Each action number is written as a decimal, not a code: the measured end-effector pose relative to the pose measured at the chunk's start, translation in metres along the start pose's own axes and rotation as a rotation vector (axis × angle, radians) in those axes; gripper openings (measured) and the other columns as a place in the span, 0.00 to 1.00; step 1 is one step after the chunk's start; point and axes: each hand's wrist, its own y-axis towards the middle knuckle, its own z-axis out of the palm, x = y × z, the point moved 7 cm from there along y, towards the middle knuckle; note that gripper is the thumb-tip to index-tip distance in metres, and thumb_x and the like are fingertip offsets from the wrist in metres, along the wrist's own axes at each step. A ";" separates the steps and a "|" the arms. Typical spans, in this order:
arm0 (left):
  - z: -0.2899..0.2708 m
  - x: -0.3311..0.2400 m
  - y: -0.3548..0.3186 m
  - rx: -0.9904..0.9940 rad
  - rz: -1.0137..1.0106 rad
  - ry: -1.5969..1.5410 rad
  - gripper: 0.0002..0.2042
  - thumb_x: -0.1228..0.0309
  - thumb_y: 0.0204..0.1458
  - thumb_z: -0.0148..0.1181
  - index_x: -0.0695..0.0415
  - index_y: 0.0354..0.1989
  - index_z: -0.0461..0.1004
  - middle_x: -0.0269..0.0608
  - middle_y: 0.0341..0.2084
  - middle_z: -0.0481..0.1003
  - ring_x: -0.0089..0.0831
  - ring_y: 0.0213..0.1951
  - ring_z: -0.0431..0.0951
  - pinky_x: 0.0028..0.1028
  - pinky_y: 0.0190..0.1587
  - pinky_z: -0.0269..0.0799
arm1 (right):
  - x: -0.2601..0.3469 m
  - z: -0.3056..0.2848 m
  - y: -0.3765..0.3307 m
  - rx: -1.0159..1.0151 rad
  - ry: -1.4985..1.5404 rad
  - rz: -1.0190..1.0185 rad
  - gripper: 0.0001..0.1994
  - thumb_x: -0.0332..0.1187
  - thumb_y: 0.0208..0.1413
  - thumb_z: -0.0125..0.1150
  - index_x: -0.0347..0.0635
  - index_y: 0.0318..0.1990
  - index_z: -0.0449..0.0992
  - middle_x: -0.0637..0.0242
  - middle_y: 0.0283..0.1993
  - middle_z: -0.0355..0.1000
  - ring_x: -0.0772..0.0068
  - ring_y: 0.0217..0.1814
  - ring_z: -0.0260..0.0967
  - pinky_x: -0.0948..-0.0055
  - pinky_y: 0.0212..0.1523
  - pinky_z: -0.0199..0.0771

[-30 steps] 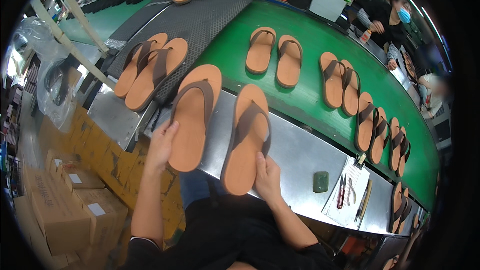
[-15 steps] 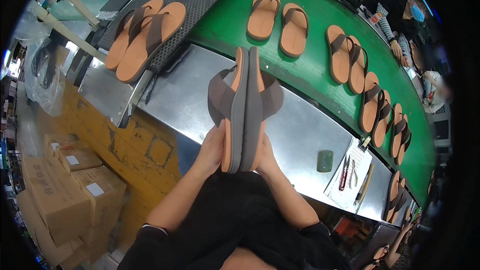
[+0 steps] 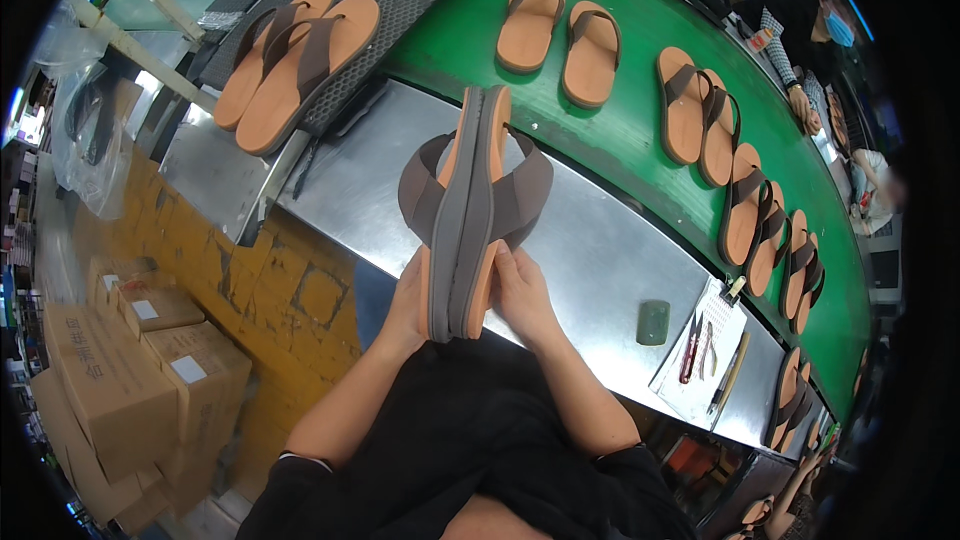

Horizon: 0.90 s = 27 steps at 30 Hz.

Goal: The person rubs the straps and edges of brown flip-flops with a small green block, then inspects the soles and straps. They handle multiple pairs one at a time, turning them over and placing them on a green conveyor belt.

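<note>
A pair of flip-flops is held upright in front of me, their dark grey soles pressed together and their brown straps bulging outward. My left hand [image 3: 407, 302] grips the heel end of the left flip-flop [image 3: 446, 210], which has a tan footbed edge. On the other side my right hand [image 3: 524, 292] is closed round the heel of the right flip-flop [image 3: 487, 210], the thumb lying on its footbed. Some of the left fingers are hidden behind the shoe. The pair hangs over the steel ledge [image 3: 590, 240] of the bench.
Several sandals stand on the green conveyor belt [image 3: 620, 130], and another pair [image 3: 290, 70] rests on the black textured belt at left. A green block [image 3: 653, 322] and a clipboard [image 3: 700, 350] with tools lie on the ledge. Cartons [image 3: 130, 380] are stacked at lower left. Other people work across the belt.
The flip-flop pair has shifted slightly left and tilted, and the right thumb now shows on the footbed. Both hands still hold the pair.
</note>
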 end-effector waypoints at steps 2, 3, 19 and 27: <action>0.002 0.001 -0.001 -0.017 0.009 -0.014 0.24 0.54 0.67 0.48 0.61 0.61 0.65 0.37 0.48 0.73 0.20 0.46 0.75 0.22 0.48 0.73 | -0.002 -0.002 -0.001 -0.016 -0.009 -0.005 0.25 0.49 0.72 0.39 0.33 0.37 0.70 0.65 0.25 0.70 0.77 0.22 0.69 0.78 0.23 0.72; 0.003 0.002 -0.001 -0.024 0.000 -0.027 0.24 0.54 0.67 0.48 0.61 0.61 0.66 0.36 0.48 0.73 0.20 0.46 0.75 0.22 0.48 0.73 | -0.002 -0.002 -0.002 -0.011 0.007 -0.011 0.25 0.49 0.72 0.39 0.33 0.37 0.70 0.65 0.25 0.71 0.77 0.22 0.69 0.78 0.23 0.72; 0.017 0.006 0.005 0.062 -0.283 -0.426 0.22 0.57 0.67 0.47 0.63 0.58 0.66 0.44 0.40 0.74 0.29 0.37 0.77 0.23 0.37 0.75 | 0.009 -0.005 -0.019 0.104 0.402 0.208 0.26 0.49 0.71 0.41 0.30 0.56 0.65 0.56 0.50 0.71 0.63 0.54 0.71 0.69 0.54 0.73; 0.061 0.020 -0.017 0.449 -0.357 -1.176 0.24 0.60 0.62 0.50 0.70 0.57 0.64 0.47 0.34 0.68 0.34 0.32 0.72 0.27 0.28 0.74 | 0.022 -0.008 -0.051 0.530 1.544 0.283 0.30 0.52 0.62 0.53 0.27 0.55 0.68 0.49 0.41 0.72 0.57 0.34 0.74 0.70 0.36 0.80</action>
